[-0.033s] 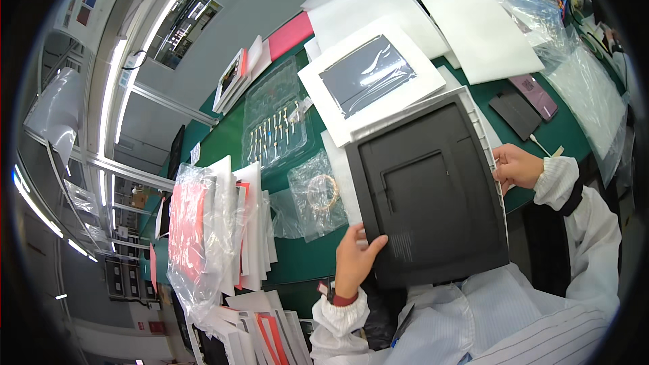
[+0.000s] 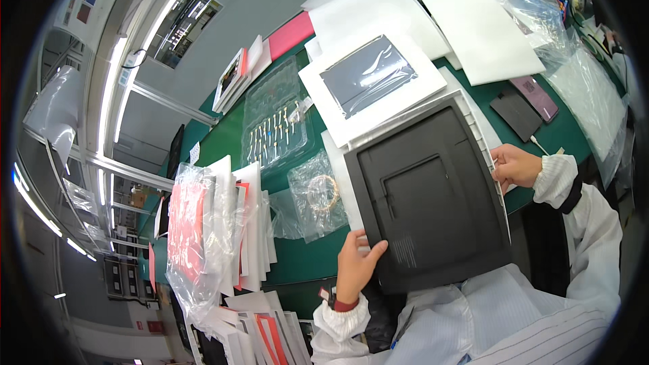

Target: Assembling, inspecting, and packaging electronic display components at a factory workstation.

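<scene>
A large black plastic panel (image 2: 433,209) with a raised frame-like outline and a small block of print lies between my hands, its near end close to my body. My left hand (image 2: 358,263) grips its lower left edge, thumb on the face and the other fingers partly hidden at the edge. Along the right edge, where a row of pale tabs shows, my right hand (image 2: 515,167) is closed with the fingertips curled around. Beyond the panel's far end, a film-covered dark screen (image 2: 368,76) rests on a white foam sheet (image 2: 424,88).
Left of the panel are a bagged coiled cable (image 2: 323,192) and a clear tray (image 2: 274,118) of small connector parts. Upright foam and red sheets (image 2: 250,230) stand further left. A black box (image 2: 515,116) and a purple phone-like slab (image 2: 535,98) lie at the right.
The panel has turned slightly and shifted a little toward my body. My left hand has moved slightly down with its edge; my right hand stays almost in place.
</scene>
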A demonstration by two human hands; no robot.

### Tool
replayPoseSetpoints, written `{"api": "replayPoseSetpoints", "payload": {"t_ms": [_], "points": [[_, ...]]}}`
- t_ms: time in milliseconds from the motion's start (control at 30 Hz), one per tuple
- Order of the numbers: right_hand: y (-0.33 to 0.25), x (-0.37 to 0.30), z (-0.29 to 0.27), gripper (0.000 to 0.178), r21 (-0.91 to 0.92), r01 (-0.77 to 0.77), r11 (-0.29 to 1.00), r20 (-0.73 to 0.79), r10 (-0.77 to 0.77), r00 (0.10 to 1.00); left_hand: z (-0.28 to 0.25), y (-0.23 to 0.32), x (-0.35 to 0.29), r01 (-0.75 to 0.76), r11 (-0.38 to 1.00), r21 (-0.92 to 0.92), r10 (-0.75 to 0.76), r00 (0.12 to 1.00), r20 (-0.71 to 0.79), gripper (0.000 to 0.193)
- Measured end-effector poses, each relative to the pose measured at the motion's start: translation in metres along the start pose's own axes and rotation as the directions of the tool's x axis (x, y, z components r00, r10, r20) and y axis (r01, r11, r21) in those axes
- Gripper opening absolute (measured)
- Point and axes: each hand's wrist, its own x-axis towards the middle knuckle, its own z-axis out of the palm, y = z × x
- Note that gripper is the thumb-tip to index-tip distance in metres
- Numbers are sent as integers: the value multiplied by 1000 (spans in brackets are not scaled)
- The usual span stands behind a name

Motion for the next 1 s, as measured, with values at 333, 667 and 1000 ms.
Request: {"api": "replayPoseSetpoints", "payload": {"t_ms": [333, 667, 1000], "points": [[-4, 23, 4, 28, -349, -3, 937, -190, -68, 980, 1, -32, -17, -190, 980, 49, 194, 977, -89, 40], [10, 29, 33, 40, -814, 214, 541, -260, -667, 698, 1, 44, -67, -72, 908, -414, 33, 994, -99, 32], [-9, 20, 60, 35, 115, 552, 826, -498, -433, 751, 1, 66, -77, -471, 835, -284, 481, 876, -37, 25]]}}
